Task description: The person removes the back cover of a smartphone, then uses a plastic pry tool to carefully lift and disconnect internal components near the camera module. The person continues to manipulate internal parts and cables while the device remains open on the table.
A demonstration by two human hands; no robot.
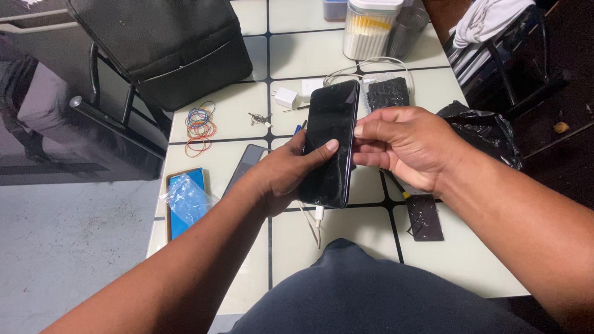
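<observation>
While cradling phone [331, 145] in left hand [284, 173], fingers clamped on its edges, keep right hand [402, 145] pinching the side lightly; avoid tugging cable [319, 216].

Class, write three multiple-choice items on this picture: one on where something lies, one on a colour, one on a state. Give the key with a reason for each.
1. Where do the rubber bands lie?
A. On the table, left of the phone
B. Inside the clear jar
C. On the floor

2. What colour is the charger plug?
A. Red
B. White
C. Green

3. What state is the phone screen in?
A. Showing a bright picture
B. Covered by a cloth
C. Dark

Key:
1 A: the bands sit on the tiled table near the black bag.
2 B: the plug is plainly white beside its cable.
3 C: the screen is black while the left hand holds the phone from below and the right hand touches its edge with its fingers.
</observation>
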